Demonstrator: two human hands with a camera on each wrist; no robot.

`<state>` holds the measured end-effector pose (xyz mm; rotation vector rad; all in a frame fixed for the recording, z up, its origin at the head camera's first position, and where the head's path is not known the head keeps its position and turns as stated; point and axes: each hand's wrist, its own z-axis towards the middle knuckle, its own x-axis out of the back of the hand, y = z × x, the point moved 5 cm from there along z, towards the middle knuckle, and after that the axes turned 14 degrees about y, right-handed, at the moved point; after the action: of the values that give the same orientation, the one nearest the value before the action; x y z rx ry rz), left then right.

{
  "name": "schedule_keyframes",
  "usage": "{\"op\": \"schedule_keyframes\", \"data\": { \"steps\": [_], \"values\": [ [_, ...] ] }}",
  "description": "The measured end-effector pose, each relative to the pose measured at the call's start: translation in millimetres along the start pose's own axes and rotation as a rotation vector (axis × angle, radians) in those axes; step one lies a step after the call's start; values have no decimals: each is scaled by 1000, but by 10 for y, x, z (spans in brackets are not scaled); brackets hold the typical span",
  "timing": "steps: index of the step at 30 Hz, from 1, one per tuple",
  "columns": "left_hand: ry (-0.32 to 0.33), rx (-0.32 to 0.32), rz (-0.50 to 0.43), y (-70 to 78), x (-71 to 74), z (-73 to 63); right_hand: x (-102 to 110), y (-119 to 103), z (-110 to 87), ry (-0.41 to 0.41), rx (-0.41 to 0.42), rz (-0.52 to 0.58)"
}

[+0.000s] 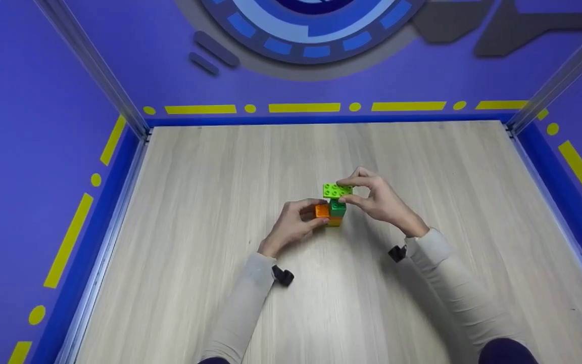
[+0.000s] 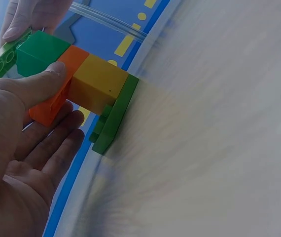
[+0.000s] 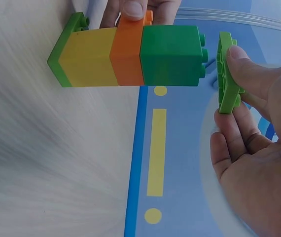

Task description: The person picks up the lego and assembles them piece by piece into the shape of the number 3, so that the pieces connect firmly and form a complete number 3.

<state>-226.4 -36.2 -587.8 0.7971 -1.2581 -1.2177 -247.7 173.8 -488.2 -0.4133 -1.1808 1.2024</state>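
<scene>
A small tower of toy building bricks stands on the wooden table. At its base lies a flat green plate [image 2: 120,112], with a yellow brick [image 3: 88,58] on it. Above that comes an orange brick [image 3: 126,60], jutting out to the left, then a dark green brick [image 3: 171,55] with bare studs on top. My left hand [image 1: 292,221] pinches the jutting orange brick, thumb on the near side and fingers behind. Between thumb and fingers my right hand [image 1: 382,199] holds a lime green studded plate [image 3: 225,74] just over the dark green brick, a narrow gap between them.
The wooden table [image 1: 195,212] stretches out around the tower. A blue-purple printed wall [image 1: 170,76] rises behind it, with side walls left and right and metal posts [image 1: 89,58] at the corners. Black wrist cameras [image 1: 283,276] sit on both sleeves.
</scene>
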Motion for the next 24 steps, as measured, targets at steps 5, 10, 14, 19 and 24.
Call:
{"op": "schedule_keyframes", "data": {
  "steps": [5, 10, 14, 19, 24],
  "values": [
    [1, -12, -6, -6, -1, 6, -35, -21, 4, -8, 18, -10],
    [-8, -27, -19, -4, 3, 9, -68, -22, 1, -21, 5, 0],
    [-13, -35, -14, 1, 6, 9, -93, -14, -4, -32, -10, 19],
    [-9, -48, -9, 8, 4, 8, -121, -9, -14, -43, -17, 25],
    [-9, -45, -34, 9, 3, 4, -144, 6, -32, -58, -35, 13]
  ]
}}
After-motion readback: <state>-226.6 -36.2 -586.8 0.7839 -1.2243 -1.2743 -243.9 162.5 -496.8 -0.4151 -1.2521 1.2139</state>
